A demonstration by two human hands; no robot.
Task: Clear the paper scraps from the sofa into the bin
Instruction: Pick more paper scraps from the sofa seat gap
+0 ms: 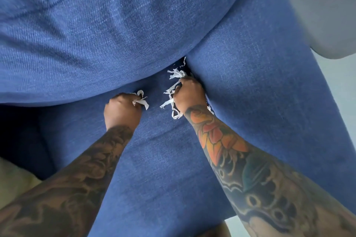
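Both my fists rest on the blue sofa seat (163,159), near the corner where the back cushion meets the armrest. My left hand (122,110) is closed around a few white paper scraps (141,99) that stick out by the thumb. My right hand (189,93) is closed on a larger bunch of torn white strips (170,100), which hang out to its left and below the wrist. More loose scraps (176,74) lie just beyond its knuckles, with a thin shred (184,61) in the crevice. No bin is in view.
The big blue back cushion (106,34) bulges over the seat on the left. The blue armrest (260,82) rises at the right. A grey object (323,9) sits at the top right, beyond the armrest. Pale floor (339,90) shows at the right edge.
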